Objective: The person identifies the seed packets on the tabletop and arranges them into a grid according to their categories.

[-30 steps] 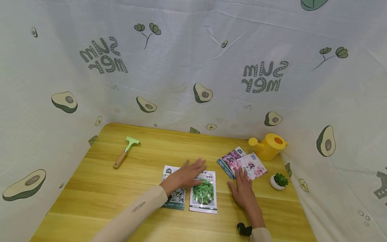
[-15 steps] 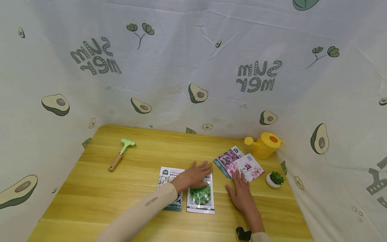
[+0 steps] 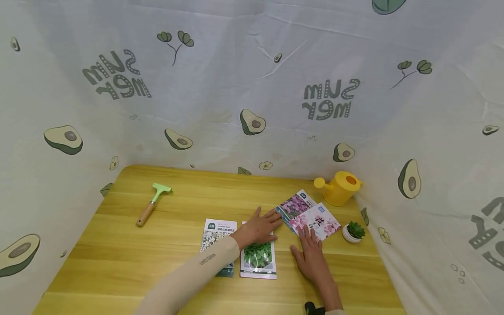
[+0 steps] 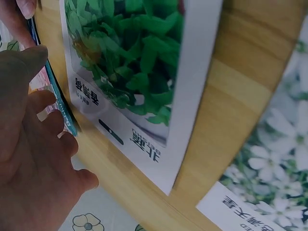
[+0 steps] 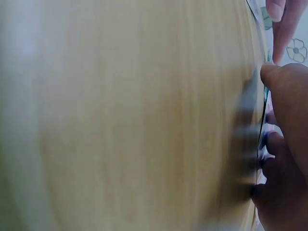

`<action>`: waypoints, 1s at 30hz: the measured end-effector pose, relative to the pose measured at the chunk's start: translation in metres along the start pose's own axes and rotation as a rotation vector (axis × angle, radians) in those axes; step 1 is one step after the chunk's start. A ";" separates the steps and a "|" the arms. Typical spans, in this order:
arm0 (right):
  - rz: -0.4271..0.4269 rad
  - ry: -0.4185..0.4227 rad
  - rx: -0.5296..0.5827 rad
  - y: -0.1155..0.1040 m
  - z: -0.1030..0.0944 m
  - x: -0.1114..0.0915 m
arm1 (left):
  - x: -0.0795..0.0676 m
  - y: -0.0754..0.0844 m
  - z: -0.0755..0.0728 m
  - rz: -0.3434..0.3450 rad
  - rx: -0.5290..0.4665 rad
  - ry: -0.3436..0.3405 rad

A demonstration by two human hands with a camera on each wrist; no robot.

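Fingers outstretched, my left hand (image 3: 259, 228) lies over the top of the green-leaf seed packet (image 3: 257, 257). Its fingertips reach the edge of the purple-flower seed packet (image 3: 295, 205); in the head view I cannot tell whether they touch it. My right hand (image 3: 313, 261) rests its extended fingertips on the lower edge of the pink-flower seed packet (image 3: 316, 220), which overlaps the purple one. Left of the green-leaf packet is a white-flower seed packet (image 3: 219, 227), partly hidden by the left sleeve. The left wrist view shows the left hand (image 4: 38, 144) above the table, gripping nothing.
A yellow watering can (image 3: 339, 189) stands at the back right, with a small potted succulent (image 3: 354, 232) in front of it. A green hand rake (image 3: 153, 203) with a wooden handle lies at the left. A printed curtain (image 3: 220, 87) surrounds the wooden table (image 3: 118, 262).
The left hand has moved right, from between the white-flower and green-leaf packets towards the purple-flower packet. The right hand stays at the pink-flower packet. The head view has turned slightly right.
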State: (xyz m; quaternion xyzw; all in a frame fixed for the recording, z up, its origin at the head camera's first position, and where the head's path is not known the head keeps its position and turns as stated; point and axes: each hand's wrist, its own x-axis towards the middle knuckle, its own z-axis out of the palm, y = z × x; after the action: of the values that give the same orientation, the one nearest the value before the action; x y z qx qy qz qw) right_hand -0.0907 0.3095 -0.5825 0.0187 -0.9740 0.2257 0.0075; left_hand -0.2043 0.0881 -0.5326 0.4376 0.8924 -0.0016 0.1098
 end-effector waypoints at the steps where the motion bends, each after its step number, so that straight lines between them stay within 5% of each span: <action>1: -0.005 0.005 -0.001 0.000 0.001 0.000 | 0.001 0.001 0.000 0.001 -0.001 0.001; 13: -0.006 0.004 0.005 0.002 -0.001 -0.003 | 0.009 0.007 0.001 -0.017 0.071 -0.044; 30: -0.025 -0.001 0.019 0.002 0.000 -0.003 | 0.008 0.020 -0.012 -0.146 0.181 -0.120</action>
State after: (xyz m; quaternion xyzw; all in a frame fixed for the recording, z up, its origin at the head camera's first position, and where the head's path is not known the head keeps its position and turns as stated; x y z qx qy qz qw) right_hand -0.0881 0.3111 -0.5834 0.0310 -0.9715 0.2348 0.0097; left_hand -0.1960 0.1077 -0.5203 0.3786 0.9100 -0.1163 0.1226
